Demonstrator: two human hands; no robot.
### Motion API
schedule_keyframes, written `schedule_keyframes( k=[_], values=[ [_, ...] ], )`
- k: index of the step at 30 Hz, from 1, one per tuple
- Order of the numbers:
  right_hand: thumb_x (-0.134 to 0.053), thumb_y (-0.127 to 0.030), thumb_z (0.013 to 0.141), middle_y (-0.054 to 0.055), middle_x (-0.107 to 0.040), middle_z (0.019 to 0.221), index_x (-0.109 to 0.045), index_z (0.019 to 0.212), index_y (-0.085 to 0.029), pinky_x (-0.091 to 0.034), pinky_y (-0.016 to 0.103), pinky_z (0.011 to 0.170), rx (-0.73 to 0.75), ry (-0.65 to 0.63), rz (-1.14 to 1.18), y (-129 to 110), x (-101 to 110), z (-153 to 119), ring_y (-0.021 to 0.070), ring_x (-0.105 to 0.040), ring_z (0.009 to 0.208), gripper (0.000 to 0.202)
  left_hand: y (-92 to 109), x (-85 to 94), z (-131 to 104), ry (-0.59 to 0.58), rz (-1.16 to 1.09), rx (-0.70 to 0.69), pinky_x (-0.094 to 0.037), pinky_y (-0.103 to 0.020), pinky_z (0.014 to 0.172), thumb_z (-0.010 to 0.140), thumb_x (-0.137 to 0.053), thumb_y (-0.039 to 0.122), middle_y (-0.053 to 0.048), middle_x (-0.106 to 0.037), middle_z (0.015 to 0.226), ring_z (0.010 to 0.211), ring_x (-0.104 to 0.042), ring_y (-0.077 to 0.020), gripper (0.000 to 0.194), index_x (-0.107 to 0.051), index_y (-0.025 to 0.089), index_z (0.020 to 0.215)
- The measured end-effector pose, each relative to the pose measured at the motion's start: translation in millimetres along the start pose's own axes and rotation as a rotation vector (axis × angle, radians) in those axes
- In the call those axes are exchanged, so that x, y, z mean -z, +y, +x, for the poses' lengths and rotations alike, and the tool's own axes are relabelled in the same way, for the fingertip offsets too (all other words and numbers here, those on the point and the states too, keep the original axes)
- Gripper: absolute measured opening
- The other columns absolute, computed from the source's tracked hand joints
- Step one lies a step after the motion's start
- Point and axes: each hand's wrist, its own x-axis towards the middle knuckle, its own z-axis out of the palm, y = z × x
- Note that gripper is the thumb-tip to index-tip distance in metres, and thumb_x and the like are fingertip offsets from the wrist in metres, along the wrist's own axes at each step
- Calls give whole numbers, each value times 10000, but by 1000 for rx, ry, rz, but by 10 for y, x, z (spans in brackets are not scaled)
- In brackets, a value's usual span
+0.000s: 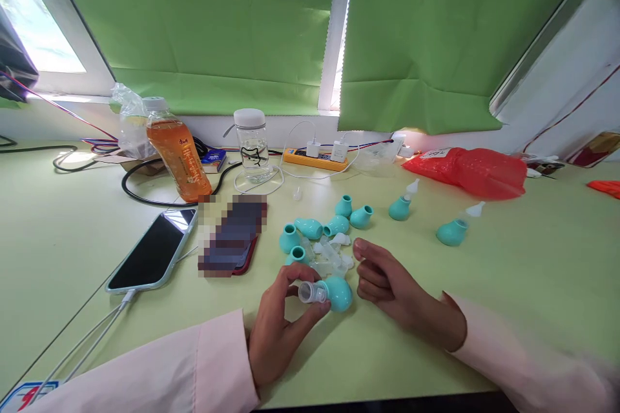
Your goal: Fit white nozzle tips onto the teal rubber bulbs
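My left hand is closed around a nasal aspirator: a teal rubber bulb with a clear plastic tube set in its neck, the tube's open end facing left. To its right, my right hand is curled, with thumb and forefinger close together; whether something small is between them is hidden. Just beyond my hands lies a pile of clear plastic parts. Several loose teal bulbs surround the pile at the back and left. Farther right stand two bulbs with clear tips, a nearer one and a farther one.
Two phones lie at left, a light-cased phone on a cable and a dark phone. Behind them stand an orange drink bottle and a clear jar. A yellow power strip and red plastic bag lie along the back.
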Motion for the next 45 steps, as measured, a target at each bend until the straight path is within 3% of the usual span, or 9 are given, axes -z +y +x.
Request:
schedule_keyframes(
  k=[2,4,7,10,17,37,41,43,45],
  values=[
    [-605,-324,723,-122,-211,346,-417,538,-152,-94,168,346,129,23,-96,2,-26,-40,-7,-108,310,315,0,3,-4,3,6,-1,-444,-245,654,735,-582,209,-6,-563,844,779,-537,-141,170,-458,212,851],
    [-662,-258,667,-109,-287,371,-478,577,-140,-114,169,353,155,-15,-159,-7,-47,-60,-9,-171,317,237,6,9,-3,0,8,-3,-443,-234,645,738,-580,210,4,-565,838,765,-536,-131,166,-454,217,847],
    [-679,-168,624,-80,-404,488,-522,726,-153,-225,164,381,90,-71,-57,-28,-56,-39,11,-318,376,188,23,15,5,-13,5,-13,-442,-225,646,743,-573,202,11,-563,829,761,-533,-121,157,-449,218,838],
    [-654,-92,612,-56,-419,611,-481,720,-166,-301,141,428,-16,-136,156,-45,-24,14,42,-430,537,216,37,15,12,-23,7,-16,-444,-229,661,744,-573,196,9,-565,836,770,-531,-122,160,-448,216,841],
    [-611,-12,595,-58,-367,623,-452,738,-172,-266,65,364,-117,-289,337,-48,69,61,25,-374,531,267,24,12,5,-21,11,-54,-454,-239,639,740,-570,189,1,-565,822,756,-539,-132,150,-451,206,832],
    [-550,15,529,-64,-226,606,-330,660,-185,-154,103,354,-140,-346,267,-42,9,26,28,-279,501,325,59,27,-13,-126,145,-174,-463,-243,653,719,-537,110,-13,-569,819,738,-549,-126,183,-424,198,834],
    [-589,-23,534,-61,-224,630,-280,643,-193,-178,130,385,-39,-316,94,-22,-6,14,39,-259,516,369,39,23,-30,-103,120,-161,-471,-249,665,722,-547,121,-16,-583,845,757,-562,-131,193,-423,204,845],
    [-609,-94,582,-59,-244,631,-281,644,-197,-213,154,408,108,-292,-97,-16,-25,-34,50,-263,519,349,26,25,-40,-84,92,-123,-478,-251,673,734,-559,150,-16,-596,866,771,-570,-132,193,-426,208,861],
    [-616,-168,626,-46,-309,650,-337,675,-203,-274,189,443,352,-265,-426,-10,-53,-115,68,-308,539,285,17,29,-47,-78,76,-83,-480,-256,669,736,-576,188,-18,-608,865,756,-577,-134,183,-433,208,848]
  ],
)
